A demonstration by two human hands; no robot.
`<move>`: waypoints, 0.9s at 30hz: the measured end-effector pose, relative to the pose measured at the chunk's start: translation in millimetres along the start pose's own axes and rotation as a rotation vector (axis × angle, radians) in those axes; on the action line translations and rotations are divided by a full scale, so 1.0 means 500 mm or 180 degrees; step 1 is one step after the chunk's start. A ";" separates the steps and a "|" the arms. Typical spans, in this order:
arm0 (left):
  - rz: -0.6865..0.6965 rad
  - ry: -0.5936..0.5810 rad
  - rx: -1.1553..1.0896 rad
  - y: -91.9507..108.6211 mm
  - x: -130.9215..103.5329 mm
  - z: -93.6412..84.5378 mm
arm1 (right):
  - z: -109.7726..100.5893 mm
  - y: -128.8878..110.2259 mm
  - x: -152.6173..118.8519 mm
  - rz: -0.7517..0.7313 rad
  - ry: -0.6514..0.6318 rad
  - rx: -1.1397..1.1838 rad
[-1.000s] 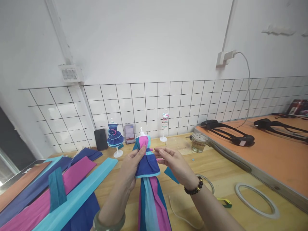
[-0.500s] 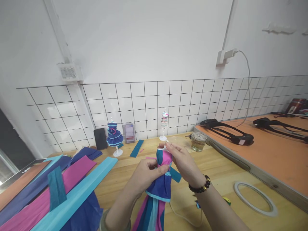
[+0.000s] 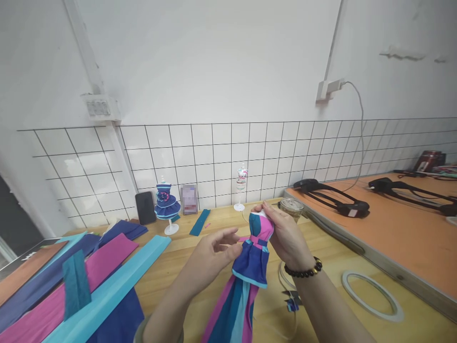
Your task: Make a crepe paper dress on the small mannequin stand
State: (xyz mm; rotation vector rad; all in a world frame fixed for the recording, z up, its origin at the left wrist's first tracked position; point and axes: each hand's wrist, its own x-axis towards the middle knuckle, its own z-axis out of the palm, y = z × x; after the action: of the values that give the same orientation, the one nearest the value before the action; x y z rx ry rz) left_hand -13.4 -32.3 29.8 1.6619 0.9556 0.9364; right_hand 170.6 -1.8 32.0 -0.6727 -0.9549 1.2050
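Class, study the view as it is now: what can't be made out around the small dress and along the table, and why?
All in the head view:
- Hem of the striped skirt: cut off by the bottom edge.
- Lower part of the glass cup: hidden behind the right hand.
- Content of the upright rectangular panel: blurred into blocks.
- Lettering on the dark red container: too small.

I'm seeing a bracelet [image 3: 302,274] circling the wrist of the R hand [image 3: 290,238], well in from the desk's [image 3: 167,272] back edge: round blk beads, w/ a few gold-toned ones mixed in. A dull grey-green sleeve [image 3: 140,332] is covering part of the L forearm, approx. plain, its cuff sitting back from the wrist.
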 end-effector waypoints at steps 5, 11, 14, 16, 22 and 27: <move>0.0276 -0.0209 0.0799 0.016 -0.021 -0.004 | -0.024 -0.010 0.013 -0.0197 0.0153 0.0187; 0.0752 -0.0026 0.1203 0.038 -0.030 0.023 | -0.047 -0.010 0.026 -0.0494 0.0080 0.0460; 0.0921 0.0086 0.1247 0.039 -0.029 0.034 | -0.051 -0.009 0.026 -0.0498 0.0000 0.0525; 0.1001 0.0172 0.1278 0.035 -0.028 0.039 | -0.051 -0.008 0.026 -0.0463 -0.0055 0.0564; 0.1215 0.0510 0.1755 0.014 -0.023 0.047 | -0.049 -0.003 0.027 -0.0491 0.0028 0.0462; 0.2171 0.0938 0.2779 -0.006 -0.012 0.044 | -0.044 -0.003 0.028 -0.0594 0.0254 0.0428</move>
State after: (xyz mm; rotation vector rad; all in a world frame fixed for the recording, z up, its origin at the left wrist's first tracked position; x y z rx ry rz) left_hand 3.5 -44.9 21.0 2.7527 1.0925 1.3406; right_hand 191.6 12.4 26.6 -0.5095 -0.8427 1.0592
